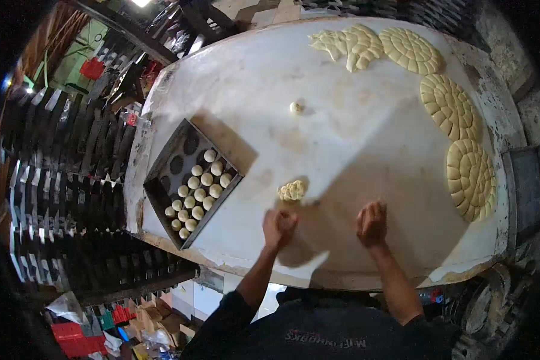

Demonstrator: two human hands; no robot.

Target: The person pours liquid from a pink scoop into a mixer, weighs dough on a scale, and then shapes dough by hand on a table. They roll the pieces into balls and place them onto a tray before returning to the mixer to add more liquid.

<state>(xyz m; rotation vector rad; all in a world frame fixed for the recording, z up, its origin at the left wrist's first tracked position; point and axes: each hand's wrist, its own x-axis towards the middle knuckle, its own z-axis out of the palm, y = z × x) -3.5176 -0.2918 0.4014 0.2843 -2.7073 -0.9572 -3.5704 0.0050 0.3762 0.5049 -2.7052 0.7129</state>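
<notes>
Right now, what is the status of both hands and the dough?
Left hand and right hand both cupped down on the table; contents hidden. Small dough cluster just ahead of left hand. Tray partly filled with dough balls.

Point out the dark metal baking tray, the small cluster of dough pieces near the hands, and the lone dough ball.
Dark metal baking tray (173, 163), head view, bare far end.
Small cluster of dough pieces (291, 190), head view, centre.
Lone dough ball (296, 107), head view, centre.

A dark baking tray (162, 180) of dough balls (198, 192) sits left; scored dough rounds (471, 179) line the table's (354, 120) right edge.
</notes>
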